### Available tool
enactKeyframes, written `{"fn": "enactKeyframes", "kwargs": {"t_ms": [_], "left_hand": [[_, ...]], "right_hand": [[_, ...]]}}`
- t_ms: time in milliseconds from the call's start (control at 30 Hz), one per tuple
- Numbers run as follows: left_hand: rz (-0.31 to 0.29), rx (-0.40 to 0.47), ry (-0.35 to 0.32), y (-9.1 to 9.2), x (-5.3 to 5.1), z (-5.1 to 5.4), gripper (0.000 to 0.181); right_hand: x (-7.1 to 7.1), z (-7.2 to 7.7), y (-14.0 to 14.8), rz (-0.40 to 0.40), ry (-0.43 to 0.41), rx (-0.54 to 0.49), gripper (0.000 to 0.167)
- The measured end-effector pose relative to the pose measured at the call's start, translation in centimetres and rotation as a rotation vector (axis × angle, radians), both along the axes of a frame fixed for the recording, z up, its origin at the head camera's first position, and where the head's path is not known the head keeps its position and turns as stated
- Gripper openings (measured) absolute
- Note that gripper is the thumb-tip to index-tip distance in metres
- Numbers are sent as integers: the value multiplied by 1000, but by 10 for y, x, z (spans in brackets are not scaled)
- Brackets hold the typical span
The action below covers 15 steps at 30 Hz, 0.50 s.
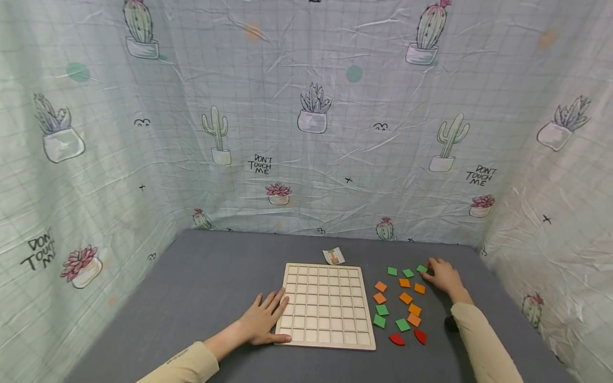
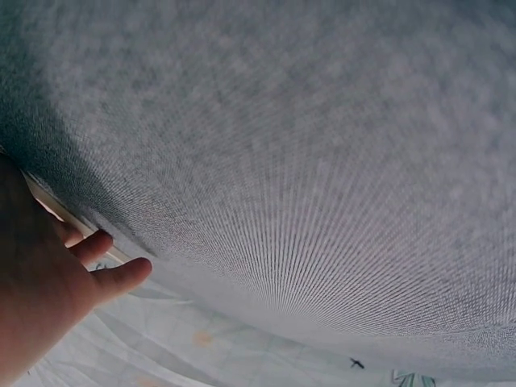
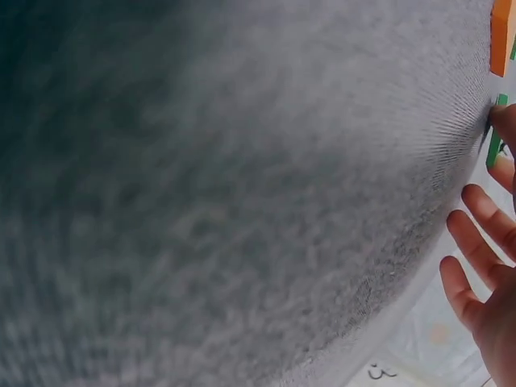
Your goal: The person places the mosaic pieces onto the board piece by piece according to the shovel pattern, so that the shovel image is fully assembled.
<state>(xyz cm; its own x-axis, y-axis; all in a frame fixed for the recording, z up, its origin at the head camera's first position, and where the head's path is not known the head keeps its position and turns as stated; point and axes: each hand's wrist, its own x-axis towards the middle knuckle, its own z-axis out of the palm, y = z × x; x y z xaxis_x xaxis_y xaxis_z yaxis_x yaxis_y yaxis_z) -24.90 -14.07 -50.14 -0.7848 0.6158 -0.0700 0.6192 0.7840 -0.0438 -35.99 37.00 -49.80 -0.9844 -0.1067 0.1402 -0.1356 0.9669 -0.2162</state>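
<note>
A pale wooden grid board (image 1: pixel 324 306) with rows of square recesses lies on the dark table. My left hand (image 1: pixel 261 321) rests along its left edge, fingers spread and fairly straight, the thumb at the near corner. In the left wrist view, that hand (image 2: pixel 48 282) touches the board's rim. Over at the far right, my right hand (image 1: pixel 444 276) pinches a green square tile (image 1: pixel 421 268) between thumb and index finger. The right wrist view shows the tile (image 3: pixel 494 147) edge-on, with the other fingers of the hand (image 3: pixel 492 266) held apart from it.
Orange tiles (image 1: pixel 405 298), more green tiles (image 1: pixel 403 324) and two red quarter-round pieces (image 1: pixel 397 339) lie loose right of the board. A small printed card (image 1: pixel 333 256) sits behind it. Beside the right sleeve is a black object (image 1: pixel 450 324). A cactus-print curtain (image 1: pixel 306 175) surrounds the table.
</note>
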Motion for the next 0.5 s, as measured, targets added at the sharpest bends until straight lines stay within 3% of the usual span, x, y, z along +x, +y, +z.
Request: {"fn": "enactKeyframes", "kwargs": {"t_ms": [500], "left_hand": [[-9, 31, -12, -1, 0, 1, 90]], "right_hand": [[15, 4, -16, 115, 217, 187, 23]]}}
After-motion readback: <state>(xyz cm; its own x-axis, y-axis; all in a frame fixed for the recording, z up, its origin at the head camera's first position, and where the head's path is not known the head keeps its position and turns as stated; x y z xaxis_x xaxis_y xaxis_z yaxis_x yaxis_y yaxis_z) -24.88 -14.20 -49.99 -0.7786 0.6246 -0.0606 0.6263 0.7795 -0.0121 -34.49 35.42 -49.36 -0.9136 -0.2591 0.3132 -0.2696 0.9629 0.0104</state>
